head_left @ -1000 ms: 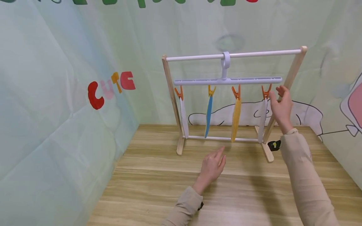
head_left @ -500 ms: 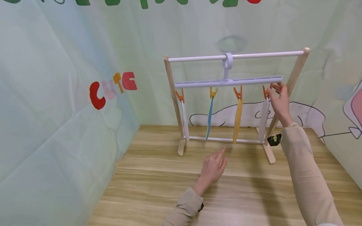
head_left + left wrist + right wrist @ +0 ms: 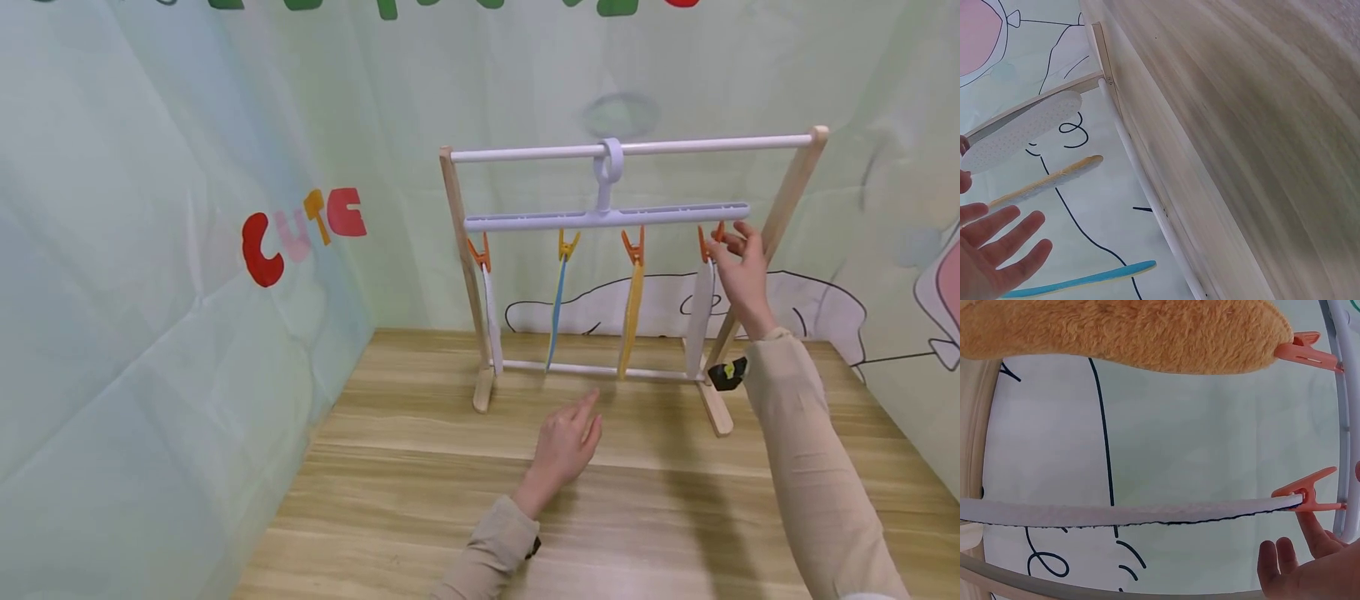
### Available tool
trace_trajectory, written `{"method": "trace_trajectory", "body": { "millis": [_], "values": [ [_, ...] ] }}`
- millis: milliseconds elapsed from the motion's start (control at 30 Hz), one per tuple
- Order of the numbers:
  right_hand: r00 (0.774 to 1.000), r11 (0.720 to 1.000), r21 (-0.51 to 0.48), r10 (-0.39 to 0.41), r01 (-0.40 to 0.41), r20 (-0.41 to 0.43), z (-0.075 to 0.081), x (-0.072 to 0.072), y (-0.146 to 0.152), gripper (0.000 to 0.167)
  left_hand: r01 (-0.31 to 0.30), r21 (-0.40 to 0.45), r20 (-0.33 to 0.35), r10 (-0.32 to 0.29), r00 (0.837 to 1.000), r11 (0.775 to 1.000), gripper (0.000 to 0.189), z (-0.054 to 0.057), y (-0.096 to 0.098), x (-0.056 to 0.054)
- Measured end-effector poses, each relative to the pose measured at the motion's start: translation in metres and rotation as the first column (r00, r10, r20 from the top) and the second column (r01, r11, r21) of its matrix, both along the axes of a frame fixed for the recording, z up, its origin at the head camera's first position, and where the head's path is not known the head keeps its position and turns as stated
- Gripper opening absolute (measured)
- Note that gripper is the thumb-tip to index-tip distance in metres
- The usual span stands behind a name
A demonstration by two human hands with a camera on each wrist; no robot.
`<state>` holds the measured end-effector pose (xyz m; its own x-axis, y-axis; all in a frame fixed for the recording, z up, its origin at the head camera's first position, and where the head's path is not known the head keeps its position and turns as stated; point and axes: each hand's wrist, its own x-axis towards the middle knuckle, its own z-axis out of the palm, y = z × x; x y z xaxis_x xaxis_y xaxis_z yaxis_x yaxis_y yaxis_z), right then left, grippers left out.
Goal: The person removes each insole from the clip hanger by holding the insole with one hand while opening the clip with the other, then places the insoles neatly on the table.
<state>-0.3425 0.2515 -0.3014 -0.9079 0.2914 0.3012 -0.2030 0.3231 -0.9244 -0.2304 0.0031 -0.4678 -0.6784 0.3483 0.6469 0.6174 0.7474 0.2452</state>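
Four-sided contact is absent; my right hand [image 3: 742,271] is at the rightmost orange clothespin [image 3: 705,243], its fingers spread loosely and one fingertip right at the clip's lower arm in the right wrist view. That clothespin holds a white insole [image 3: 1029,134] under a lilac hanger [image 3: 660,217]. Beside it hang a fluffy orange-yellow insole [image 3: 1147,331] from another orange clothespin [image 3: 1310,353], a blue insole [image 3: 557,312] from a yellow clothespin [image 3: 567,246], and a white insole [image 3: 492,321] at the left. My left hand [image 3: 562,446] stays low over the table, fingers extended, holding nothing.
The hanger hooks over the white top rod [image 3: 712,146] of a wooden rack [image 3: 791,200]. A lower white rod [image 3: 585,368] joins its feet. Printed fabric walls [image 3: 150,375] enclose the wood-grain table [image 3: 390,500]. A black object [image 3: 726,374] lies near the right sleeve.
My right hand has moved left to the rightmost orange clothespin, and its thumb and index finger have since parted slightly. The left hand stays in place; the view shifts a little.
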Motion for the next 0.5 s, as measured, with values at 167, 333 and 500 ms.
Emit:
{"method": "trace_trajectory", "body": {
  "millis": [167, 333, 500],
  "values": [
    [1.0, 1.0, 0.003, 0.001, -0.001, -0.025, -0.0021, 0.0018, 0.0021, 0.059, 0.011, 0.004, 0.008, -0.011, 1.0, 1.0, 0.037, 0.0004, 0.0009, -0.0011],
    [0.998, 1.0, 0.005, 0.007, -0.007, -0.066, -0.0031, 0.0034, 0.0044, 0.055, 0.033, 0.021, 0.052, -0.034, 0.998, 0.999, 0.038, -0.0018, 0.0038, -0.0024],
    [0.996, 0.999, 0.037, -0.01, 0.014, -0.09, -0.0047, 0.0077, 0.0065, 0.04, 0.055, 0.035, 0.069, -0.058, 0.996, 0.998, 0.037, -0.0024, 0.0089, -0.0038]
  ]
}}
